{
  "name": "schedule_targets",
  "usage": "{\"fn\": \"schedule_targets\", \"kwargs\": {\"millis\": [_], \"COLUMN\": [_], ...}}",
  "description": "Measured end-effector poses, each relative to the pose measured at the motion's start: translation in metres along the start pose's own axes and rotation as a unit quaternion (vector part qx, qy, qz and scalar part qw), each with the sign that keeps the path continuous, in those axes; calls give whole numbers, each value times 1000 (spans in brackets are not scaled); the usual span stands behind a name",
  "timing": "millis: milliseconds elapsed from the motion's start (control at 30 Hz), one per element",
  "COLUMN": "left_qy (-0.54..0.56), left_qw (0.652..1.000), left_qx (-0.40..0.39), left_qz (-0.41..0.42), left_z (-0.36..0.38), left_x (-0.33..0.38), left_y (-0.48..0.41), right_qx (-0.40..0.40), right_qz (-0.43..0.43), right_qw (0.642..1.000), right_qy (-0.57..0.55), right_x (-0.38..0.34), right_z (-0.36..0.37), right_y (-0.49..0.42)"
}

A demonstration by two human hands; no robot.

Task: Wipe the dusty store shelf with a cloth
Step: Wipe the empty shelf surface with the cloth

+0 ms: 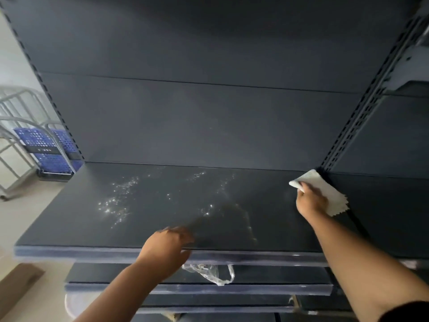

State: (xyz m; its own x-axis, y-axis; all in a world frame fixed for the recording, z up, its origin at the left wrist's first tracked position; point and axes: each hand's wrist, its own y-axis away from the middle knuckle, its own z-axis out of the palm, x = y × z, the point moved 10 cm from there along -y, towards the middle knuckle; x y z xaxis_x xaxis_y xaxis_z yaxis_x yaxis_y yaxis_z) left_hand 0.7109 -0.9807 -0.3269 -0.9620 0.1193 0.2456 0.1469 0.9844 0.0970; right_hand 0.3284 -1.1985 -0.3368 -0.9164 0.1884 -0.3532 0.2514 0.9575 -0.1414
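Note:
A dark grey metal shelf [162, 219] stretches across the view, with shiny droplets and wet streaks over its left and middle. My right hand [310, 202] presses a white cloth [325, 194] flat on the shelf's far right corner, next to the perforated upright post [362, 108]. My left hand [167, 245] rests at the shelf's front edge, fingers curled over the lip and holding nothing that I can see.
Lower shelves [197, 289] step out below, with a crumpled clear plastic bag [213, 274] on one. Blue perforated crates [50, 147] on a grey metal trolley stand at the left. A neighbouring shelf bay [390, 205] continues to the right.

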Motion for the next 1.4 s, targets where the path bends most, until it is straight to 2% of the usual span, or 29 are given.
{"fn": "schedule_targets", "kwargs": {"millis": [67, 167, 267, 333, 367, 433, 467, 500, 533, 600, 700, 800, 900, 967, 1033, 1067, 1133, 1200, 1267, 1333, 1400], "left_qy": [-21, -37, -49, -51, -51, -58, -60, -59, -55, -50, -41, -36, -45, -46, -44, -40, -20, -2, -8, -20, -21], "left_qw": [999, 997, 995, 995, 995, 994, 994, 993, 993, 992, 992, 992, 993, 995, 997, 998, 999, 1000, 1000, 999, 999], "left_qx": [11, 36, 53, 47, 42, 27, 20, 14, 8, -5, -23, -33, -34, -33, -26, -23, -16, -3, 17, 36, 50], "left_qz": [-21, -53, -70, -77, -80, -85, -91, -98, -105, -114, -120, -117, -101, -84, -64, -53, -34, -16, -4, -2, -8], "left_z": [1, -4, -10, -10, -11, -12, -14, -15, -16, -18, -18, -18, -17, -15, -13, -12, -10, -9, -11, -16, -23], "left_x": [-25, -59, -81, -88, -89, -89, -88, -88, -88, -88, -91, -94, -92, -91, -91, -92, -94, -98, -104, -113, -124], "left_y": [10, 24, 32, 34, 33, 31, 30, 29, 29, 28, 28, 27, 28, 31, 34, 37, 43, 51, 59, 66, 70], "right_qx": [-20, -93, -188, -239, -259, -297, -295, -279, -256, -190, -54, 64, 103, 44, -40, -56, -66, -107, -177, -246, -266], "right_qz": [-36, -91, -80, -14, 31, 111, 136, 150, 156, 146, 88, 5, -15, 5, 4, -15, -70, -133, -148, -111, -47], "right_qw": [999, 987, 952, 894, 848, 729, 687, 668, 664, 695, 792, 887, 956, 984, 996, 997, 994, 981, 958, 919, 881], "right_qy": [-22, -89, -229, -379, -461, -607, -650, -673, -685, -678, -602, -457, -273, -173, -81, -48, -50, -92, -170, -286, -387], "right_x": [-60, -168, -256, -296, -309, -326, -326, -317, -303, -263, -184, -113, -58, -43, -60, -81, -143, -221, -289, -339, -367], "right_z": [20, 50, 78, 90, 94, 98, 94, 85, 73, 41, -18, -70, -72, -40, -3, 9, 29, 54, 79, 97, 103], "right_y": [8, 38, 87, 119, 131, 147, 148, 143, 137, 118, 93, 94, 106, 112, 124, 131, 147, 174, 205, 235, 250]}}
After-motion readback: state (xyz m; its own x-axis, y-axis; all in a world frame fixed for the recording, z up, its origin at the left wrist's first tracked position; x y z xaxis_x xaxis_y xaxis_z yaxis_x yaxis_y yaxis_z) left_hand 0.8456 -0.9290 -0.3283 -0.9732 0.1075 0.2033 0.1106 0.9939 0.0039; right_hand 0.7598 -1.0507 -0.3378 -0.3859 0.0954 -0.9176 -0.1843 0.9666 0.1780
